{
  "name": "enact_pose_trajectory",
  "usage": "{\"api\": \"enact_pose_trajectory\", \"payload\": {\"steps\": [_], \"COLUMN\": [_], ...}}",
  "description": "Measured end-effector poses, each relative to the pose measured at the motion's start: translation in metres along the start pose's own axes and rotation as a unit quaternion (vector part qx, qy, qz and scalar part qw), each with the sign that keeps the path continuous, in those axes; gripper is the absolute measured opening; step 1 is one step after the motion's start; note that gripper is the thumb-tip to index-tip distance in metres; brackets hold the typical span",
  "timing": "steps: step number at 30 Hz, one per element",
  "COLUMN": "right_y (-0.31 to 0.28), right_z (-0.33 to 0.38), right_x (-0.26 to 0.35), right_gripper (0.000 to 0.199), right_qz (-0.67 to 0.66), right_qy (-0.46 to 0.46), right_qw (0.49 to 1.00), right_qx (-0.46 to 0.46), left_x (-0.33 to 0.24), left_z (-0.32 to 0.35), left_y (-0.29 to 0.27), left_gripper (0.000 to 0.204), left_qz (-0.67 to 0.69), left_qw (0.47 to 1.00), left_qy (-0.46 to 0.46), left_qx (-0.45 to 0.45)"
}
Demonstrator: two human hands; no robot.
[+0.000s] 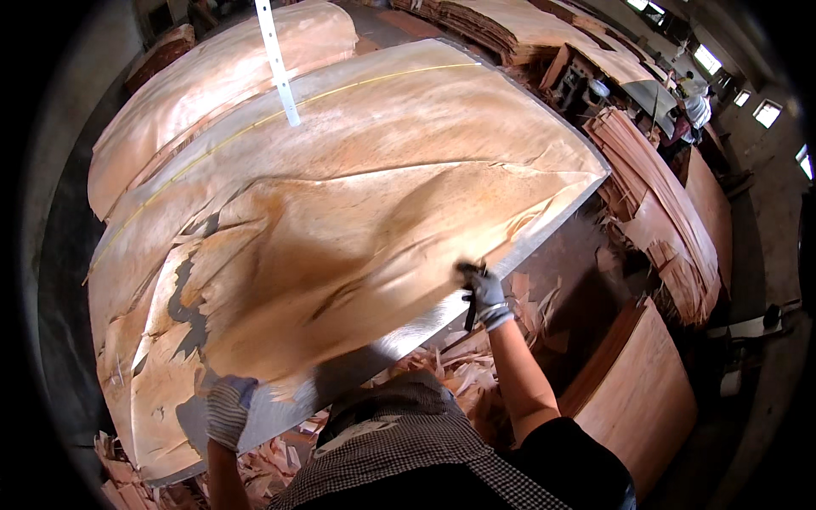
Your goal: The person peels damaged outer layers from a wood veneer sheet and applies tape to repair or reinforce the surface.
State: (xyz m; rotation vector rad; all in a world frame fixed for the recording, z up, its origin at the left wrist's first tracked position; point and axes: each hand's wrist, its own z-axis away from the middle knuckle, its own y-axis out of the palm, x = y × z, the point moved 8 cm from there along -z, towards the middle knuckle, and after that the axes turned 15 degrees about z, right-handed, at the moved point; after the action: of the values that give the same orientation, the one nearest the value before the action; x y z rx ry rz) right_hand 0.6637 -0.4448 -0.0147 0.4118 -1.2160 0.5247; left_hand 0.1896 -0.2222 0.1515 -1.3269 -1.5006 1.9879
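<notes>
A large, thin sheet of tan wood veneer lies rumpled over a grey metal-edged table, with folds across its middle and a ragged tear at the left. My left hand, in a striped grey glove, is at the sheet's near edge at lower left; its fingers look curled on the edge, partly blurred. My right hand, in a grey glove, is closed around a black tool at the table's near right edge, close to the veneer. The tool's kind is not clear.
A yellow line and a white perforated strip cross the far side. Beyond is another veneer stack. Stacked sheets and a leaning panel stand right. Veneer scraps litter the floor. A person is far right.
</notes>
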Motion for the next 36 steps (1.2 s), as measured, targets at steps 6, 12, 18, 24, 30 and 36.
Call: {"api": "enact_pose_trajectory", "payload": {"steps": [6, 12, 18, 24, 30, 36], "right_y": [-0.023, -0.021, -0.015, -0.014, -0.012, -0.025], "right_z": [0.017, 0.003, -0.002, 0.003, 0.008, -0.001], "right_x": [-0.102, -0.127, -0.126, -0.106, -0.072, -0.092], "right_gripper": [0.019, 0.023, 0.029, 0.026, 0.027, 0.031], "right_qz": [0.003, 0.024, 0.052, 0.091, 0.111, 0.162], "right_qy": [0.17, 0.186, 0.147, 0.17, 0.147, 0.18], "right_qw": [0.985, 0.982, 0.983, 0.977, 0.976, 0.958], "right_qx": [-0.012, 0.018, 0.096, 0.089, 0.116, 0.151], "left_x": [0.036, 0.044, 0.05, 0.149, 0.227, 0.236], "left_z": [0.034, 0.044, -0.007, 0.037, 0.038, 0.0], "left_y": [0.108, 0.162, 0.113, 0.126, 0.137, 0.128], "left_gripper": [0.022, 0.026, 0.041, 0.067, 0.084, 0.075], "left_qz": [0.037, 0.125, 0.025, -0.034, 0.275, 0.689], "left_qw": [0.987, 0.966, 0.985, 0.828, 0.751, 0.548], "left_qy": [-0.06, -0.137, -0.155, -0.501, -0.45, -0.298], "left_qx": [0.147, 0.178, -0.072, -0.248, -0.398, -0.368]}}
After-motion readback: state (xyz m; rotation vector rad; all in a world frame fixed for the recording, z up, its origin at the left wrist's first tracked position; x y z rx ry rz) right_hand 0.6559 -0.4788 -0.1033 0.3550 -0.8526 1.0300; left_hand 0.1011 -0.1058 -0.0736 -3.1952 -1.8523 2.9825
